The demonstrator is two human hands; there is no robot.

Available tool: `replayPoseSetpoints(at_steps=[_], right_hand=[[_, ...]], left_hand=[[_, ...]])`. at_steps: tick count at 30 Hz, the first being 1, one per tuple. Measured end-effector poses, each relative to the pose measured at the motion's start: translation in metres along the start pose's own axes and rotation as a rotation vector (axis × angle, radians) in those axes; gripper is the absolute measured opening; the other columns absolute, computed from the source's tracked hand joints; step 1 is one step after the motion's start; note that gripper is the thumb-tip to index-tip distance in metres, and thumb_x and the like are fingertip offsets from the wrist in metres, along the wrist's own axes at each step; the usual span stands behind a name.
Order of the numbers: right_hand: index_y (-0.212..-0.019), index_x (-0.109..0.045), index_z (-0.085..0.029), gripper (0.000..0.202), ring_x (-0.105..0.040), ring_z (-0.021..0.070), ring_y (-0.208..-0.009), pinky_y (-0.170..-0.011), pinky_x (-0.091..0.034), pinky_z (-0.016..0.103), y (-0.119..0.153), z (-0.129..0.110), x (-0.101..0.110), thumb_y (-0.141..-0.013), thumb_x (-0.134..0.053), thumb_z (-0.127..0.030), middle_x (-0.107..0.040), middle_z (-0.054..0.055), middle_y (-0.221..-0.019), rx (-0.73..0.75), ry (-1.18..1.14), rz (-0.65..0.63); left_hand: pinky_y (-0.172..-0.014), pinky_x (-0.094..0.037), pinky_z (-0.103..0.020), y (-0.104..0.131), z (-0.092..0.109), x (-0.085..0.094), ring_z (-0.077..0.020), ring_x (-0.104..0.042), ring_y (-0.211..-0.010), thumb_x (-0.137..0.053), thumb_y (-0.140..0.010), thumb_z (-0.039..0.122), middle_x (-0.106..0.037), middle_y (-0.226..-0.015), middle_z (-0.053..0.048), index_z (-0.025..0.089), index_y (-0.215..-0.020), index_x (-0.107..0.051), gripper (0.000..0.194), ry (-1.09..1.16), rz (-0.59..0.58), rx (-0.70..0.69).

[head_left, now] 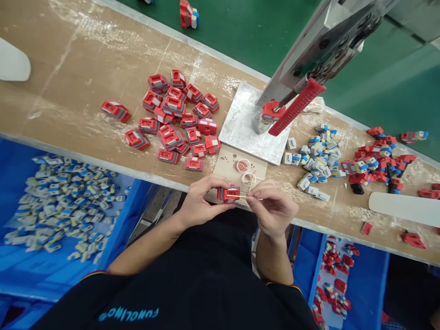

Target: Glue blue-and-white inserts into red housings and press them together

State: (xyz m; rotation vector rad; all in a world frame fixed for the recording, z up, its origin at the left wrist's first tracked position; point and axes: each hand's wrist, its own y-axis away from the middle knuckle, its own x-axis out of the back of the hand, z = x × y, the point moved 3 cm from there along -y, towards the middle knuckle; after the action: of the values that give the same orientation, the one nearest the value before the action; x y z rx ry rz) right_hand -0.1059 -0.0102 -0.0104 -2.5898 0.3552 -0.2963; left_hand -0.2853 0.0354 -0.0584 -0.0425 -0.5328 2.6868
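Between its thumb and fingers, my left hand (199,201) grips a red toy part (233,191) with grey sides, its hollow face turned up. My right hand (273,206) pinches a thin pale stick (240,196), whose tip reaches onto the hollow of that part. Just beyond both hands lies a small board (225,162) with dark spots. On it are a small round dish (242,165) and a loop of pale cord (250,178). Many similar red parts (173,105) are heaped to the left of the board.
A hand press with a red handle (297,107) stands on a metal plate (237,114), a red part under it. White-and-blue pieces (318,158) and red assembled toys (381,156) lie to the right. Blue bins (127,220) of parts sit below the table edge.
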Motion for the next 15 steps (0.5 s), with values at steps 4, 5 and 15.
replayPoseSetpoints(at_steps=[4, 5, 15], right_hand=[[-0.095, -0.076, -0.026, 0.012, -0.071, 0.0186, -0.065, -0.061, -0.059, 0.033, 0.0002, -0.0005, 0.0009, -0.093, -0.08, -0.015, -0.078, 0.0, -0.077, -0.006, 0.005, -0.013], [-0.095, -0.076, -0.026, 0.013, -0.071, 0.0186, -0.066, -0.061, -0.059, 0.033, 0.0002, -0.0005, 0.0009, -0.093, -0.08, -0.014, -0.078, 0.0, -0.077, -0.009, 0.005, -0.016], [-0.097, -0.075, -0.025, 0.011, -0.072, 0.0181, -0.064, -0.06, -0.058, 0.034, -0.003, -0.0042, 0.0009, -0.095, -0.079, -0.014, -0.079, 0.0, -0.077, 0.067, 0.052, -0.02]], left_hand=[[-0.089, -0.066, -0.033, 0.0004, -0.0004, -0.0005, -0.0224, -0.083, -0.097, -0.095, -0.083, 0.028, -0.083, -0.104, -0.009, 0.02, -0.109, -0.075, 0.034, -0.002, 0.002, 0.001], [-0.089, -0.066, -0.033, 0.0003, -0.0002, -0.0005, -0.0225, -0.083, -0.097, -0.095, -0.083, 0.029, -0.083, -0.104, -0.009, 0.02, -0.109, -0.075, 0.033, -0.007, 0.0, 0.002], [-0.089, -0.066, -0.032, -0.0004, 0.0026, 0.0001, -0.0216, -0.082, -0.095, -0.096, -0.082, 0.03, -0.084, -0.104, -0.009, 0.02, -0.109, -0.075, 0.034, -0.024, -0.024, -0.01]])
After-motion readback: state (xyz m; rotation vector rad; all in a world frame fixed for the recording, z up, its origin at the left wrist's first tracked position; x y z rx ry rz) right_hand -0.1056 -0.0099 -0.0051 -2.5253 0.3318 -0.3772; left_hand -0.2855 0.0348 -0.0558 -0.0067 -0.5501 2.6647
